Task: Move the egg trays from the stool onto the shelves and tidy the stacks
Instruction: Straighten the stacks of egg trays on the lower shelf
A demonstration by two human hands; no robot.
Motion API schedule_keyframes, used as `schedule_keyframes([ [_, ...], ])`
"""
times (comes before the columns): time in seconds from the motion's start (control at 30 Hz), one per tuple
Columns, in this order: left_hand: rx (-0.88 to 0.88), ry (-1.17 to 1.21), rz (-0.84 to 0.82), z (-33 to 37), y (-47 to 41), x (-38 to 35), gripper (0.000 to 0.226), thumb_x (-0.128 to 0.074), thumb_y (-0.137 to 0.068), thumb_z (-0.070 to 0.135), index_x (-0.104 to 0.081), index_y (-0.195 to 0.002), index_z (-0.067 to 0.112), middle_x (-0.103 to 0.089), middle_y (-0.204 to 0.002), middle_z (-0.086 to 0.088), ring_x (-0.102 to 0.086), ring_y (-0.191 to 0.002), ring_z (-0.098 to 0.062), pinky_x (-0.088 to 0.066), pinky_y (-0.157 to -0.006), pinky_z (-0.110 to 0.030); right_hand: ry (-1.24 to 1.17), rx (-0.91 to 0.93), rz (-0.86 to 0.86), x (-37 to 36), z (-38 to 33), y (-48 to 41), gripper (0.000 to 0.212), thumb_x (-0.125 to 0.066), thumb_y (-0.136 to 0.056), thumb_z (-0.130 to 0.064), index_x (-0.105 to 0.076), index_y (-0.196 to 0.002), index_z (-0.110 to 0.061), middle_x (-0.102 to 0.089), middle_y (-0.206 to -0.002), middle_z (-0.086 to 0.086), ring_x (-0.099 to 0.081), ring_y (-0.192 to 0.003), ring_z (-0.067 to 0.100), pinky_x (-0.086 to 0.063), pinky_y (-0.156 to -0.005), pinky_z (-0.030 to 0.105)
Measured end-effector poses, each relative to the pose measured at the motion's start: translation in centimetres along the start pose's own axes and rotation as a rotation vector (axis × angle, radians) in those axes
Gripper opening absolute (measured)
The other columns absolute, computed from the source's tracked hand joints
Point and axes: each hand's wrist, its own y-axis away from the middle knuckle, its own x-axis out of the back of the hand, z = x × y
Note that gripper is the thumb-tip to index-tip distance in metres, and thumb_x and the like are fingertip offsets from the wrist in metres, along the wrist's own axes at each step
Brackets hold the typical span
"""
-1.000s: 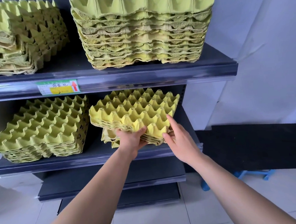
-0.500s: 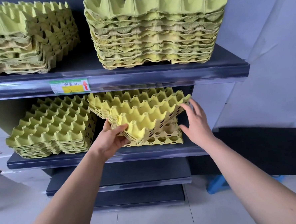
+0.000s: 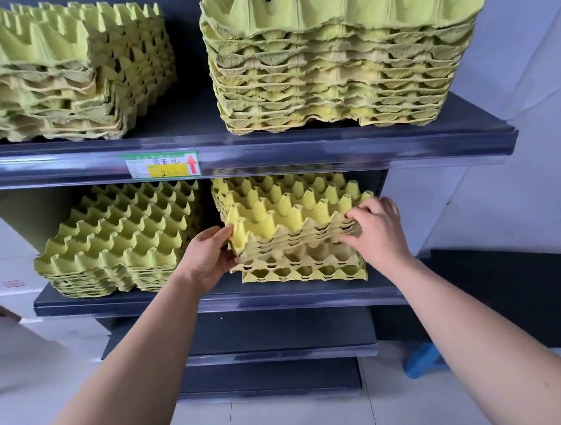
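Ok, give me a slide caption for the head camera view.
Left hand and right hand hold the egg tray stack on the shelf.

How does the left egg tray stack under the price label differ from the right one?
The left stack sits neat and untouched; the right stack has its upper trays skewed over the bottom ones, with the left hand and right hand gripping them. The left stack looks greener, the right brighter yellow. Both are egg trays on the same shelf.

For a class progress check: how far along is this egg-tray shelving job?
Done: three egg-tray stacks sit shelved. In hand: left hand and right hand grip the skewed top trays of the lower-right stack. Left: squaring them; the blue stool is mostly out of view.
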Motion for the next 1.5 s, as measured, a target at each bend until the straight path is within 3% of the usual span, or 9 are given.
schedule_keyframes([
  [0.13, -0.021, -0.077, 0.067, -0.3, -1.0, 0.2, 0.038, -0.05, -0.1, 0.027, -0.054, -0.128, 0.002, -0.065, -0.12, -0.017, -0.062, -0.11, -0.031, -0.044, -0.102, -0.052, -0.01, -0.044, 0.024, -1.7, -1.0, 0.8, 0.042, -0.091, -0.053, -0.033, -0.072, -0.084, -0.011, -0.056, -0.086, 0.009, -0.05, -0.085, 0.031, -0.044, -0.09, 0.049],
  [0.33, -0.145, -0.198, 0.044, -0.2, -1.3, 0.3, 0.066, -0.062, -0.088, 0.045, -0.041, -0.143, 0.015, -0.059, -0.131, 0.004, -0.057, -0.115, -0.01, -0.041, -0.107, -0.035, 0.003, -0.095, 0.121, -3.1, -2.0, 1.6, 0.037, -0.091, -0.052, -0.033, -0.071, -0.076, -0.012, -0.051, -0.082, 0.007, -0.05, -0.078, 0.027, -0.042, -0.091, 0.051],
  [0.5, -0.152, -0.354, 0.07, -0.3, -2.6, 0.6, 0.071, -0.059, -0.09, 0.047, -0.034, -0.148, 0.015, -0.051, -0.139, 0.001, -0.052, -0.124, -0.015, -0.038, -0.11, -0.039, 0.068, -0.114, 0.079, -4.0, -2.2, 1.0, 0.036, -0.09, -0.055, -0.035, -0.072, -0.078, -0.013, -0.05, -0.083, 0.006, -0.05, -0.079, 0.026, -0.036, -0.096, 0.048],
  [0.67, -0.117, -0.472, 0.06, -1.2, -3.2, 0.6, 0.07, -0.054, -0.092, 0.05, -0.032, -0.149, 0.015, -0.047, -0.144, 0.001, -0.048, -0.128, -0.014, -0.035, -0.11, -0.033, 0.094, -0.131, -0.031, -5.4, -2.0, 1.9, 0.033, -0.088, -0.06, -0.033, -0.072, -0.081, -0.012, -0.051, -0.084, 0.006, -0.052, -0.08, 0.027, -0.034, -0.095, 0.047],
  [0.83, -0.151, -0.54, 0.102, -2.4, -3.0, 0.1, 0.064, -0.048, -0.097, 0.042, -0.031, -0.149, 0.01, -0.047, -0.143, 0.0, -0.047, -0.125, -0.011, -0.033, -0.094, -0.02, 0.125, -0.088, -0.125, -5.7, -1.3, 2.1, 0.035, -0.086, -0.063, -0.034, -0.073, -0.088, -0.012, -0.052, -0.087, 0.006, -0.054, -0.082, 0.029, -0.038, -0.093, 0.048],
  [1.1, -0.036, -0.676, 0.181, -2.5, -4.5, 0.1, 0.053, -0.042, -0.099, 0.045, -0.048, -0.139, 0.011, -0.06, -0.128, -0.007, -0.056, -0.114, -0.025, -0.045, -0.094, -0.034, 0.077, -0.028, -0.191, -6.1, -0.7, 1.7, 0.033, -0.081, -0.071, -0.032, -0.071, -0.098, -0.015, -0.051, -0.094, 0.005, -0.053, -0.09, 0.028, -0.034, -0.098, 0.045],
  [1.23, 0.028, -0.68, 0.213, -2.8, -4.8, 0.6, 0.056, -0.044, -0.096, 0.051, -0.051, -0.135, 0.011, -0.06, -0.125, -0.017, -0.057, -0.11, -0.03, -0.045, -0.089, -0.04, -0.094, -0.063, -0.228, -5.5, -0.2, 1.5, 0.054, -0.076, -0.076, -0.032, -0.056, -0.124, -0.018, -0.046, -0.116, 0.006, -0.045, -0.111, 0.026, -0.038, -0.102, 0.042],
  [1.4, 0.134, -0.548, 0.144, -3.9, -4.0, 0.7, 0.102, -0.059, -0.075, 0.073, -0.022, -0.151, 0.015, -0.048, -0.138, -0.005, -0.049, -0.12, -0.024, -0.045, -0.099, -0.045, -0.281, -0.346, -0.308, -4.5, 1.8, 1.9, 0.095, -0.075, -0.072, -0.05, -0.022, -0.145, -0.019, -0.036, -0.141, 0.013, -0.037, -0.128, 0.029, -0.036, -0.101, 0.04],
  [1.5, 0.083, -0.614, 0.18, -4.6, -4.2, 0.2, 0.085, -0.057, -0.083, 0.064, -0.032, -0.143, 0.01, -0.05, -0.135, -0.009, -0.05, -0.116, -0.024, -0.043, -0.104, -0.046, -0.36, -0.4, -0.429, -4.7, 2.1, 1.9, 0.093, -0.069, -0.078, -0.051, -0.013, -0.148, -0.024, -0.038, -0.146, 0.007, -0.041, -0.129, 0.027, -0.038, -0.095, 0.035],
])
